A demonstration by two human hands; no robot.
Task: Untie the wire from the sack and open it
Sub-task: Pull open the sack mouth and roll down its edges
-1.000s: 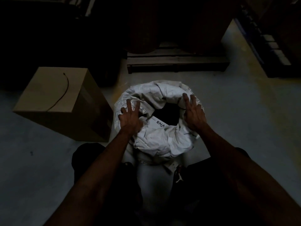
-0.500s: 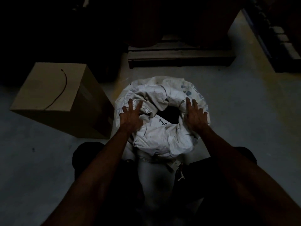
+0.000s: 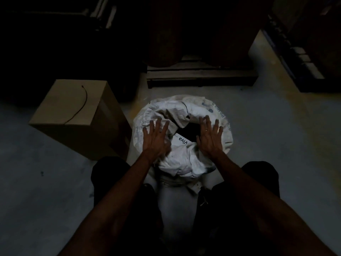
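A white sack (image 3: 181,109) stands on the floor between my knees, its mouth rolled back into a crumpled ring around a dark opening. A white label reading "Viva" shows at the opening's near edge. My left hand (image 3: 156,138) lies flat on the left side of the rolled rim, fingers spread. My right hand (image 3: 210,134) lies flat on the right side of the rim, fingers spread, holding nothing. A thin dark wire (image 3: 80,108) lies loose in a curve on top of the cardboard box (image 3: 60,111) to the left.
The cardboard box stands close to the sack's left side. A dark wooden pallet (image 3: 201,75) lies just beyond the sack, with large dark shapes on it. Dark shelving runs along the far right. The floor is grey concrete, and the light is dim.
Both hands have slid a little toward me and inward on the sack's rim, and their fingers have spread wider. The wire has stayed on the box.
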